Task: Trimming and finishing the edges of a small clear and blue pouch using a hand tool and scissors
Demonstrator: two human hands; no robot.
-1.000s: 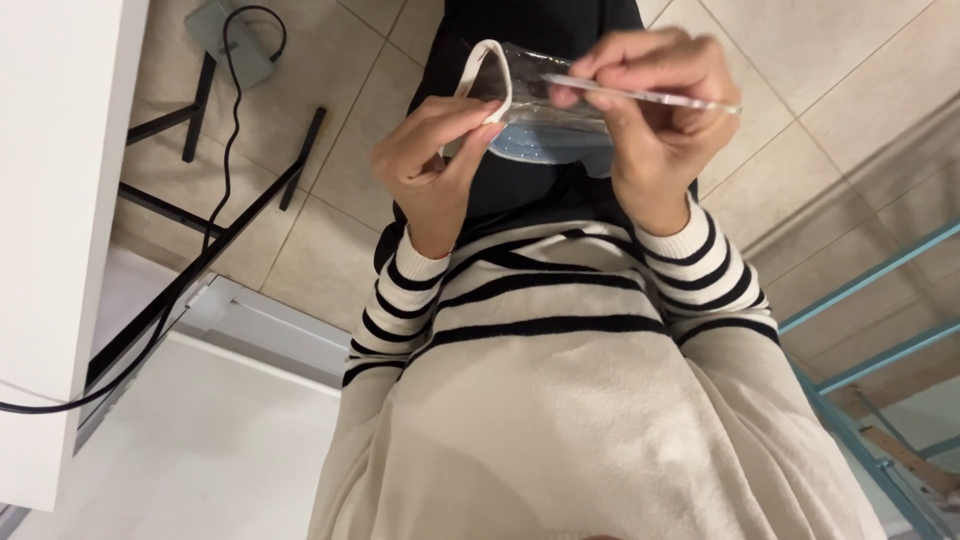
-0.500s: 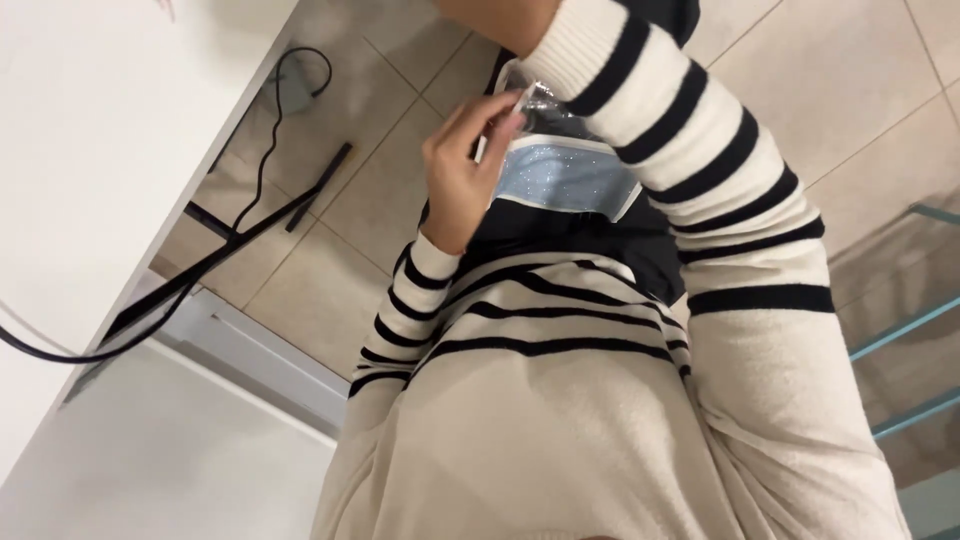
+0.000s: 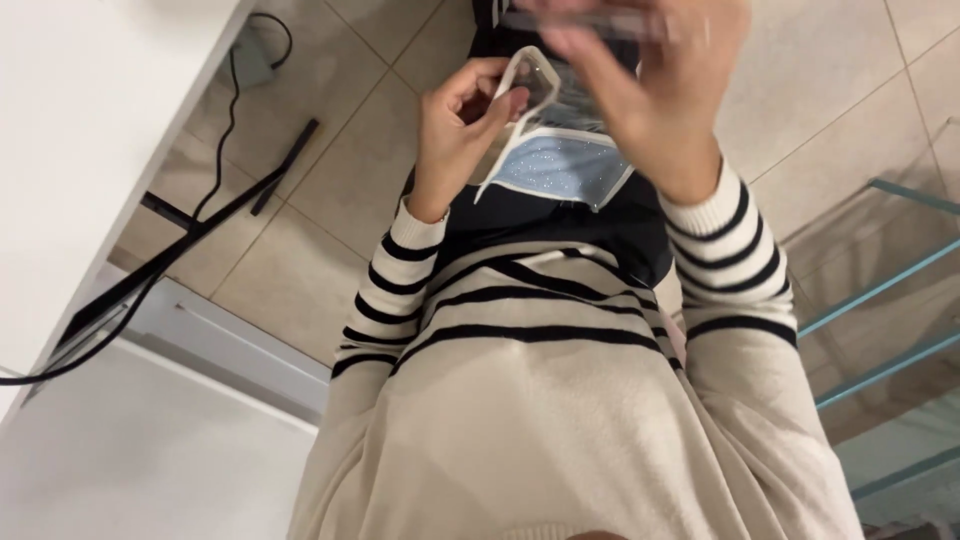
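Observation:
My left hand (image 3: 462, 128) grips the edge of a clear plastic pouch (image 3: 545, 115) that holds a light blue fabric item (image 3: 562, 168) with white trim. My right hand (image 3: 650, 75) is raised close to the camera and blurred, its fingers pinched on a thin clear strip (image 3: 585, 20) at the top of the pouch. Both hands are held in front of my chest, above my cream sweater (image 3: 560, 400) with black stripes. The upper part of the pouch is hidden behind my right hand.
A white table (image 3: 80, 130) runs along the left, with black cables (image 3: 150, 270) trailing under it and a black frame leg (image 3: 285, 165) on the beige tiled floor (image 3: 330, 180). A glass shelf unit with teal edges (image 3: 880, 330) stands at the right.
My right hand, off the top of the view half a second ago, has come back down to the pouch top. My left hand has kept its grip throughout.

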